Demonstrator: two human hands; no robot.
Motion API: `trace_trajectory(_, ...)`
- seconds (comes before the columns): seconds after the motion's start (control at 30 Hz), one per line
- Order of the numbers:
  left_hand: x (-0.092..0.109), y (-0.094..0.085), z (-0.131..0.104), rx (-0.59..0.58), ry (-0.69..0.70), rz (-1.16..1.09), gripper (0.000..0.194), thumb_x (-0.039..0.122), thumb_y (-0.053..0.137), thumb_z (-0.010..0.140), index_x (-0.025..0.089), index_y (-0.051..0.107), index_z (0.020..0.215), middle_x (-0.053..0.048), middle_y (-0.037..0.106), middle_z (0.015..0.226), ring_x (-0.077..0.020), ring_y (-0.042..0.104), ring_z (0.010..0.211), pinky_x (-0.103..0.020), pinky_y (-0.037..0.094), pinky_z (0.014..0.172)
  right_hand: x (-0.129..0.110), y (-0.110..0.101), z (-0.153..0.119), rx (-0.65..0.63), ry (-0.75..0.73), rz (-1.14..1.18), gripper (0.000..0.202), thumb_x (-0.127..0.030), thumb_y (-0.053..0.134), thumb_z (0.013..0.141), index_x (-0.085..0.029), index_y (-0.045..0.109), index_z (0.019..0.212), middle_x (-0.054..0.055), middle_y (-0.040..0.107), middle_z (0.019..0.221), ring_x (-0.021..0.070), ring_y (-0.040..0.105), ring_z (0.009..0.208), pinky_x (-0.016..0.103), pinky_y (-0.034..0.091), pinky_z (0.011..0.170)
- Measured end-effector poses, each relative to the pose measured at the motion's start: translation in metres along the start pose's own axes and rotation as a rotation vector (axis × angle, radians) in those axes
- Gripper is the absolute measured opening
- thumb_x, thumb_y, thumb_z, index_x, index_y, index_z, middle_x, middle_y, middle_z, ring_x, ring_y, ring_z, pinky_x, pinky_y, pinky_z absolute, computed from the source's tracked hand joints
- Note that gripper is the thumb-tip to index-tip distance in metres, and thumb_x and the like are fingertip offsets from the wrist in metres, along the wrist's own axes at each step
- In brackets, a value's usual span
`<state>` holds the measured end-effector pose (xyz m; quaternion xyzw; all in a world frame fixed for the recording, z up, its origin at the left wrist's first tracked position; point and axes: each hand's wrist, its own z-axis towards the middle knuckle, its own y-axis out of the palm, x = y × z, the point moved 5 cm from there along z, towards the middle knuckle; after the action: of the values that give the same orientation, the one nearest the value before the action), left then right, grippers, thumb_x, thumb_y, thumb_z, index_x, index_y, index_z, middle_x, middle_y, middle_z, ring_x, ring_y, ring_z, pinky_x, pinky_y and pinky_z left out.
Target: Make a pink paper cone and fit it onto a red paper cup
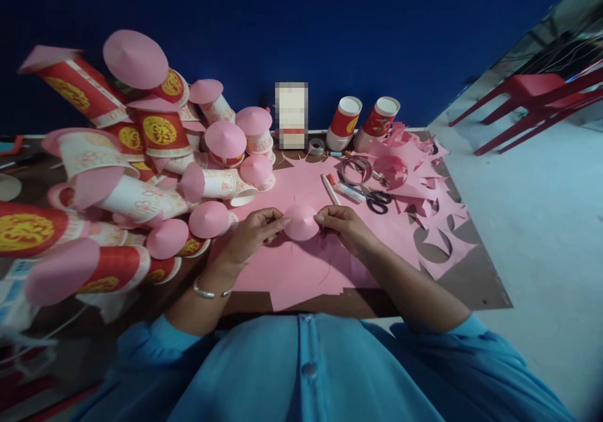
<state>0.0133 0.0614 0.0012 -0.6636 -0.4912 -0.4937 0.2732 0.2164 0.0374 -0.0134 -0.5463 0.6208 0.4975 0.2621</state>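
Observation:
A shallow pink paper cone [302, 222] is held between my two hands, its tip facing up. My left hand [262, 228] pinches its left edge, and my right hand [343, 223] pinches the right edge. Beneath it lie pink paper sheets [292, 271] spread over the table. Just beyond my right hand are a white marker with a red end [330, 189], a glue stick [350, 193] and black-handled scissors [378, 202]. A roll of tape [357, 171] rests behind them.
Many paper cups with pink cone tops [225, 139] are piled on the left. Two upside-down red-and-white cups [345, 124] stand at the back by the blue wall [301, 26]. Pink paper scraps [436, 233] cover the right side. A red plastic stool [532, 102] is on the floor beyond.

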Motion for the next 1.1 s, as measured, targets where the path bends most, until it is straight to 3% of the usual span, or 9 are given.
trace_trajectory(0.7,-0.0057,0.0016,0.0037,-0.028,-0.055,-0.062,0.046,0.051,0.089,0.071,0.017,0.058,0.072,0.007,0.042,0.058,-0.0042,0.033,0.049,-0.019,0.017,0.045,0.0024,0.0030,-0.0002,-0.017,0.030,0.068,0.047,-0.053,0.096,0.066,-0.017,0.066,0.068,-0.003,0.065,0.060,0.0092,0.059,0.054,0.023,0.047,0.055)
trace_trajectory(1.1,-0.0072,0.0049,0.0036,-0.063,-0.095,-0.158,0.048,0.049,0.090,0.070,0.017,0.054,0.071,0.008,0.042,0.056,-0.0034,0.035,0.047,-0.018,0.019,0.046,0.0056,0.0042,0.0003,-0.041,0.069,0.094,0.048,-0.052,0.097,0.065,-0.016,0.066,0.067,-0.002,0.065,0.058,0.0086,0.056,0.052,0.022,0.044,0.052)
